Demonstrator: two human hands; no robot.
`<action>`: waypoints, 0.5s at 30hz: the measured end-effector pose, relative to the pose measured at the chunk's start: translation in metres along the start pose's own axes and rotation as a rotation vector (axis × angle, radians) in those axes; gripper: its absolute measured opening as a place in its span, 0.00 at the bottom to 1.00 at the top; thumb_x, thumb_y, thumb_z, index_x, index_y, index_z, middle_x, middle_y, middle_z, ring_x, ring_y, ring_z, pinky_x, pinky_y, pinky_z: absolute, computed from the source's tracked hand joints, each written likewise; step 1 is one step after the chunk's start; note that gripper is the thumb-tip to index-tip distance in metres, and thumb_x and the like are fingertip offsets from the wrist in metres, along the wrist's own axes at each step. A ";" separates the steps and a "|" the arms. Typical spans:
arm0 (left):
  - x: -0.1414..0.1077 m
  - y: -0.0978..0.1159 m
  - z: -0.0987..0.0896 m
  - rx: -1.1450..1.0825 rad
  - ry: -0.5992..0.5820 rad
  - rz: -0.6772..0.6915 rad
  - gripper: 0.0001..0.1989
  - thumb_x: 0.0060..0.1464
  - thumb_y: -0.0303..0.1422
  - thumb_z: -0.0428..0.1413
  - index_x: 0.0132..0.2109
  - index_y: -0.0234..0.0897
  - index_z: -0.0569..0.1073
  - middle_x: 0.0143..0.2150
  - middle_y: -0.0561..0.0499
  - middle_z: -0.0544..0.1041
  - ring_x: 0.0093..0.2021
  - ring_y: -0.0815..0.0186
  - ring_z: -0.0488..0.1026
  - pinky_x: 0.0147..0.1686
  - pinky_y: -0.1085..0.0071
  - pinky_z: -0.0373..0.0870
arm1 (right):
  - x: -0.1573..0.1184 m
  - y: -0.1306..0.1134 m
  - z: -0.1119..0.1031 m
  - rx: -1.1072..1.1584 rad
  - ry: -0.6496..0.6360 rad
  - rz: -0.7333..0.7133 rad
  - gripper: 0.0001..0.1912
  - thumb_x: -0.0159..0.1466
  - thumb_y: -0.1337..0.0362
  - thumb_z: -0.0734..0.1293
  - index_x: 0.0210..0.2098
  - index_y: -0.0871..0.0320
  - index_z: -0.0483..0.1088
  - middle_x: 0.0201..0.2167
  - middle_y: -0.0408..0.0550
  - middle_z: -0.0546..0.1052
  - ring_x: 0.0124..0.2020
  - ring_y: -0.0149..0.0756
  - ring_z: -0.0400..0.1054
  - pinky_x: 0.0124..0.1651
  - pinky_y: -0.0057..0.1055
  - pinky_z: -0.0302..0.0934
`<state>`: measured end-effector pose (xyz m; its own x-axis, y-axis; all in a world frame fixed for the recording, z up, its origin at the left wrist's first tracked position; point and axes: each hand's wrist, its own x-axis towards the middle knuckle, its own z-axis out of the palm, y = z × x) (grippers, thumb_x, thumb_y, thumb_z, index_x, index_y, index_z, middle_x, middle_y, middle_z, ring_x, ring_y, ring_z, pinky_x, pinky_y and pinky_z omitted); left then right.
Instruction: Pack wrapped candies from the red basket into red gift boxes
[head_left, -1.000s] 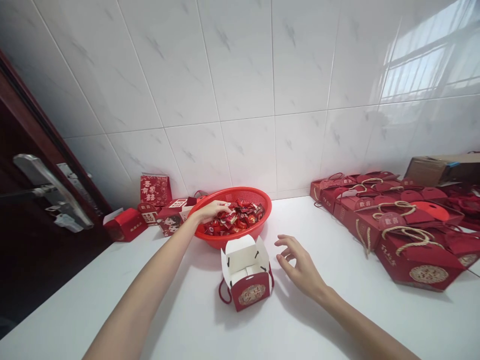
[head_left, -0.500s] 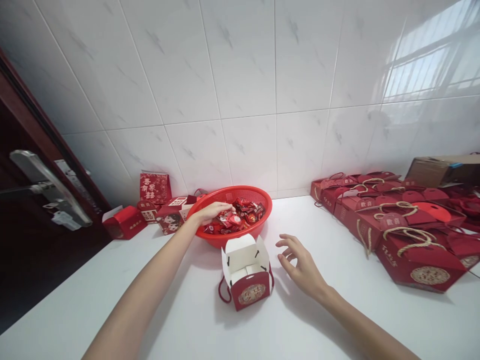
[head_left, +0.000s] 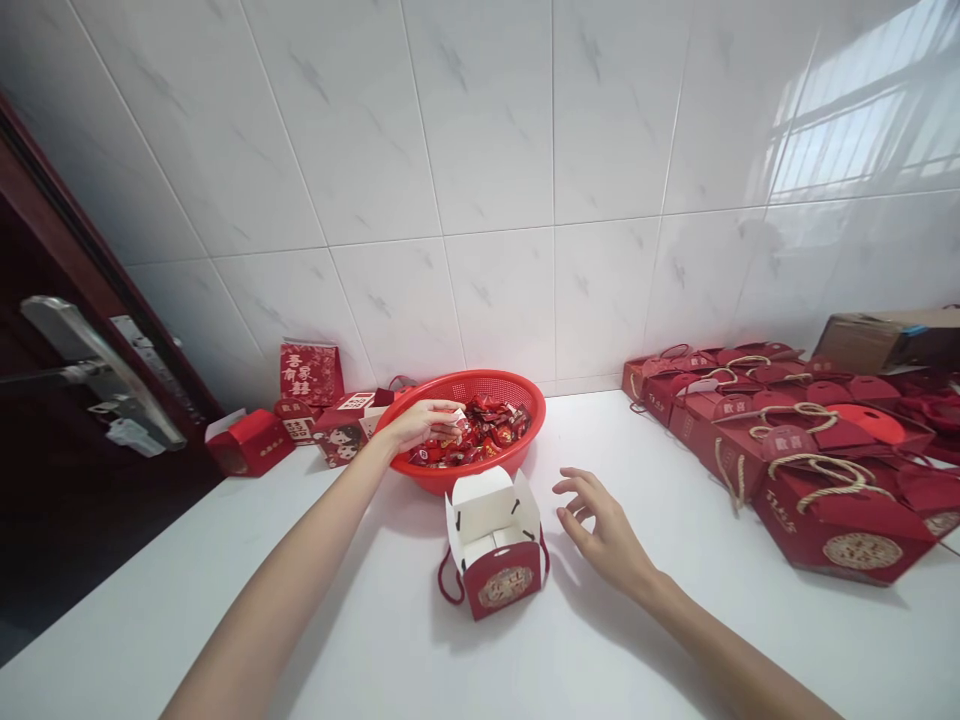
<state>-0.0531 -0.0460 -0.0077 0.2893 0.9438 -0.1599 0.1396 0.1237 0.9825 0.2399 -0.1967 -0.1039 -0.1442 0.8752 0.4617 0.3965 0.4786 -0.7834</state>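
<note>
My left hand (head_left: 426,424) is over the left part of a red plastic basket (head_left: 517,458), its fingers closed on a small wrapped candy. Many red-wrapped candies (head_left: 491,428) lie in the basket. In front of the basket a small red gift box (head_left: 501,580) stands upright with its white flaps open and dark red cord handles at its sides. White shows inside it, and no candy is visible there. My right hand (head_left: 596,520) hovers to the right of the box with fingers apart and slightly curled, holding nothing.
Rows of closed red boxes (head_left: 780,470) with rope handles stand at the right, a cardboard box (head_left: 874,340) behind them. Several red boxes (head_left: 251,443) stand at the left. A tiled wall rises behind; a door handle (head_left: 97,370) is at far left.
My left hand has lifted slightly from the candies, its fingers now closed on one. My right hand and the open box look almost unchanged.
</note>
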 end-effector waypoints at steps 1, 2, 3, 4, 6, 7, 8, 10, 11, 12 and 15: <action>-0.001 0.000 0.001 -0.008 0.012 -0.005 0.16 0.44 0.26 0.67 0.43 0.33 0.76 0.30 0.50 0.79 0.31 0.64 0.79 0.42 0.65 0.76 | 0.000 0.000 0.000 0.001 -0.001 0.005 0.11 0.66 0.61 0.59 0.42 0.56 0.69 0.56 0.60 0.68 0.30 0.31 0.73 0.37 0.37 0.73; -0.002 0.000 0.003 -0.018 0.021 -0.008 0.16 0.44 0.26 0.67 0.42 0.33 0.76 0.30 0.50 0.79 0.31 0.63 0.80 0.41 0.65 0.77 | 0.000 0.000 0.000 0.001 -0.002 0.011 0.11 0.66 0.61 0.59 0.42 0.56 0.69 0.56 0.60 0.69 0.30 0.31 0.73 0.37 0.37 0.73; -0.003 0.000 0.004 -0.028 0.027 -0.006 0.16 0.44 0.26 0.67 0.42 0.33 0.75 0.29 0.51 0.79 0.31 0.63 0.80 0.41 0.65 0.77 | 0.000 0.000 0.000 0.001 -0.003 0.016 0.11 0.66 0.61 0.59 0.42 0.56 0.69 0.56 0.60 0.69 0.30 0.31 0.73 0.37 0.37 0.73; -0.005 0.000 0.005 -0.038 0.025 -0.004 0.16 0.44 0.26 0.67 0.41 0.34 0.74 0.29 0.51 0.78 0.31 0.63 0.80 0.41 0.65 0.77 | 0.000 -0.001 0.000 0.000 -0.004 0.021 0.10 0.66 0.61 0.59 0.42 0.56 0.69 0.56 0.60 0.69 0.30 0.31 0.73 0.37 0.37 0.73; -0.007 0.001 0.007 -0.050 0.002 -0.001 0.17 0.43 0.27 0.68 0.41 0.35 0.73 0.28 0.53 0.77 0.33 0.62 0.81 0.42 0.63 0.77 | 0.000 -0.001 0.000 -0.001 -0.003 0.027 0.10 0.66 0.61 0.59 0.42 0.56 0.69 0.56 0.60 0.69 0.29 0.31 0.73 0.37 0.38 0.73; -0.009 0.001 0.008 -0.048 -0.015 -0.003 0.18 0.42 0.28 0.69 0.40 0.36 0.72 0.28 0.54 0.77 0.34 0.61 0.81 0.44 0.63 0.77 | 0.000 -0.001 0.000 -0.002 -0.003 0.029 0.10 0.66 0.60 0.59 0.42 0.56 0.69 0.56 0.60 0.69 0.28 0.31 0.73 0.37 0.38 0.73; -0.010 0.001 0.009 -0.041 -0.033 -0.008 0.19 0.41 0.28 0.69 0.40 0.37 0.71 0.29 0.54 0.77 0.35 0.60 0.81 0.45 0.62 0.76 | 0.000 -0.001 0.000 -0.004 -0.004 0.031 0.10 0.66 0.60 0.59 0.42 0.56 0.69 0.57 0.60 0.69 0.28 0.31 0.73 0.37 0.38 0.73; -0.013 0.002 0.011 -0.015 -0.060 -0.022 0.22 0.39 0.29 0.71 0.40 0.37 0.70 0.30 0.54 0.78 0.37 0.59 0.82 0.48 0.61 0.75 | 0.000 -0.001 0.000 -0.006 -0.001 0.033 0.10 0.66 0.60 0.59 0.42 0.56 0.69 0.56 0.59 0.69 0.28 0.31 0.73 0.36 0.39 0.73; -0.014 0.002 0.012 0.001 -0.064 -0.031 0.23 0.38 0.30 0.71 0.41 0.37 0.70 0.31 0.54 0.78 0.37 0.59 0.82 0.49 0.62 0.74 | 0.000 0.000 0.001 -0.005 0.001 0.034 0.10 0.66 0.60 0.59 0.42 0.55 0.69 0.56 0.59 0.69 0.28 0.31 0.73 0.36 0.38 0.73; -0.015 0.002 0.013 0.018 -0.060 -0.037 0.25 0.37 0.31 0.71 0.43 0.37 0.71 0.31 0.54 0.79 0.37 0.59 0.82 0.49 0.62 0.74 | 0.000 0.001 0.001 -0.003 0.005 0.035 0.10 0.66 0.60 0.60 0.42 0.55 0.69 0.56 0.59 0.70 0.28 0.32 0.73 0.36 0.38 0.72; -0.017 0.002 0.014 0.065 -0.021 -0.035 0.34 0.39 0.34 0.71 0.53 0.36 0.70 0.32 0.51 0.80 0.35 0.62 0.81 0.45 0.65 0.74 | 0.001 0.004 0.002 0.013 0.024 0.042 0.10 0.65 0.60 0.60 0.41 0.55 0.69 0.56 0.58 0.70 0.28 0.32 0.73 0.36 0.37 0.72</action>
<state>-0.0444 -0.0662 -0.0047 0.3025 0.9327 -0.1964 0.2105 0.1355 0.9681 0.2393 -0.1943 -0.1073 -0.1059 0.8929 0.4377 0.3897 0.4422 -0.8078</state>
